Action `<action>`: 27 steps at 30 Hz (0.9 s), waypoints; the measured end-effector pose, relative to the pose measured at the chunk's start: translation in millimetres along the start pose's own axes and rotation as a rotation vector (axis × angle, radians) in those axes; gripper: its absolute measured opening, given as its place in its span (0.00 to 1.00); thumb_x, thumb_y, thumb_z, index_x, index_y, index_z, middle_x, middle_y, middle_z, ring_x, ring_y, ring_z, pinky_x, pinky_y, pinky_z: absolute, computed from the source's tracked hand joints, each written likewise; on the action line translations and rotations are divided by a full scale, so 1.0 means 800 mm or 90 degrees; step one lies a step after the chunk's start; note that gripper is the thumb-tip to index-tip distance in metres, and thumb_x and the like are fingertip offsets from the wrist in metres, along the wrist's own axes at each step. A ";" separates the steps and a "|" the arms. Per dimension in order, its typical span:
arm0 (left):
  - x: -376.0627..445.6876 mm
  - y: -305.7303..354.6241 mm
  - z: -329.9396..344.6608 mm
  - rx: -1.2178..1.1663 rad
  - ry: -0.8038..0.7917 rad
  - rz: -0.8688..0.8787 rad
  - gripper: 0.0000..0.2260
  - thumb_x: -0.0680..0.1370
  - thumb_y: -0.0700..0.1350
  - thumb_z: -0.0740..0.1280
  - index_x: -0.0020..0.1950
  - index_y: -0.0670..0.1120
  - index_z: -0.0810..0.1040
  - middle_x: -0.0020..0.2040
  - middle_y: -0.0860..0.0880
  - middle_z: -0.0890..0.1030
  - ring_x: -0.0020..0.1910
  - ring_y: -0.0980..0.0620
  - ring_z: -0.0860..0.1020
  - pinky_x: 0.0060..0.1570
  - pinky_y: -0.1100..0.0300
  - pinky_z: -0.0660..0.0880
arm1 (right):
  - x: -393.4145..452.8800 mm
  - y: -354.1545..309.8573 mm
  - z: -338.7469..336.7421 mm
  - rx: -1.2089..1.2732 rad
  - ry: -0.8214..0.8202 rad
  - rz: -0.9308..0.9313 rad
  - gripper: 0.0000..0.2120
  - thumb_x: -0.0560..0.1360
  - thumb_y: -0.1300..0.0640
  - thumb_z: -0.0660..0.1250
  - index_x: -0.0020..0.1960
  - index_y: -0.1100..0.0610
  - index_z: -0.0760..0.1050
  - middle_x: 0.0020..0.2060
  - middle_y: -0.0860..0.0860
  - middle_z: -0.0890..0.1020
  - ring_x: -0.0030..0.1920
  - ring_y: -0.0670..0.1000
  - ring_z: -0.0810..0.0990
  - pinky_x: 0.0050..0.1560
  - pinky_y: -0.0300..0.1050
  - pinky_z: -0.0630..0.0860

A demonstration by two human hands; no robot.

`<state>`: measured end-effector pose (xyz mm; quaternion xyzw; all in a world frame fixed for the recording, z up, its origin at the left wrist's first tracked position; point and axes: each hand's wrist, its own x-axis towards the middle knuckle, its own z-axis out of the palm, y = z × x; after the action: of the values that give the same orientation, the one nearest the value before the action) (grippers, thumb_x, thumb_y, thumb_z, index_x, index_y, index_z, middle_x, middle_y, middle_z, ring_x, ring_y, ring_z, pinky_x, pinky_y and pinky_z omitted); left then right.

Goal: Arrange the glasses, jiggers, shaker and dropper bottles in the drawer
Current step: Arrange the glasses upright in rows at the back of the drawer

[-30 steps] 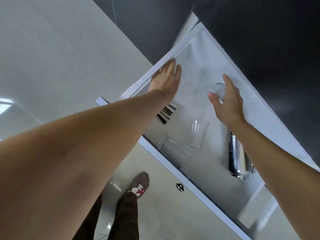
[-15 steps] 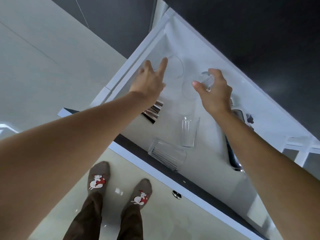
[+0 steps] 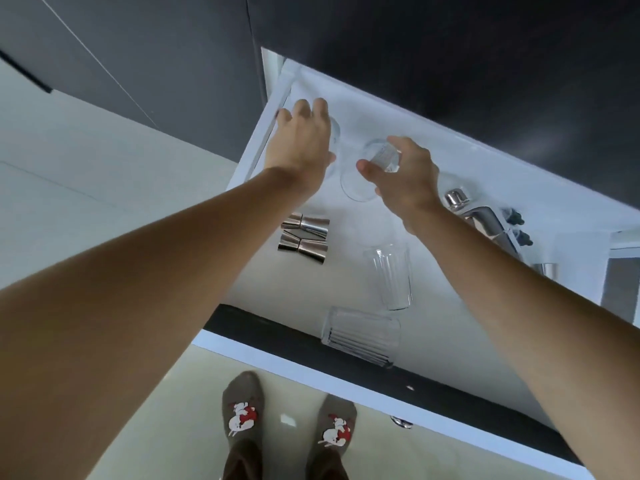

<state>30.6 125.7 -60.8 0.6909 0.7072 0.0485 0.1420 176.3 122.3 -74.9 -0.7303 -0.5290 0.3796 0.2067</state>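
The right hand point(image 3: 405, 174) is curled around a small clear glass point(image 3: 381, 155), thumb on its near side and fingers over the far side, holding it tipped above the drawer floor; just beneath, at its 7 o'clock, a round clear glass rim point(image 3: 356, 188) lies on the liner. The left hand point(image 3: 303, 140) reaches to the far left corner of the drawer point(image 3: 433, 341), palm down and fingers bent over another clear glass point(image 3: 334, 133) of which only an edge shows at the hand's 3 o'clock; whether it grips that glass I cannot tell.

At 6 o'clock from the left hand, two steel jiggers point(image 3: 304, 239) lie on their sides, one just beside the other; at 5 o'clock from them a ribbed tumbler point(image 3: 393, 277) lies flat, and nearer the front edge a second ribbed tumbler point(image 3: 360, 336) lies crosswise. At 3 o'clock from the right hand a steel shaker point(image 3: 481, 216) lies partly hidden by the forearm; just beyond it, two dark dropper bottle tops point(image 3: 517, 226) show. Below the drawer front, two feet in patterned socks point(image 3: 242, 414) stand on the pale floor point(image 3: 138, 393).
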 end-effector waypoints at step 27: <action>-0.117 0.018 0.034 -0.195 -0.286 0.234 0.14 0.74 0.42 0.68 0.60 0.45 0.75 0.56 0.45 0.77 0.54 0.44 0.78 0.54 0.50 0.76 | -0.081 0.068 -0.047 -0.148 -0.153 0.108 0.38 0.68 0.44 0.74 0.71 0.57 0.63 0.64 0.56 0.76 0.65 0.56 0.74 0.64 0.48 0.70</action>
<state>51.9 30.2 -70.5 0.7711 0.5058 0.0254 0.3859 229.2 46.1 -67.8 -0.7405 -0.5268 0.4166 0.0234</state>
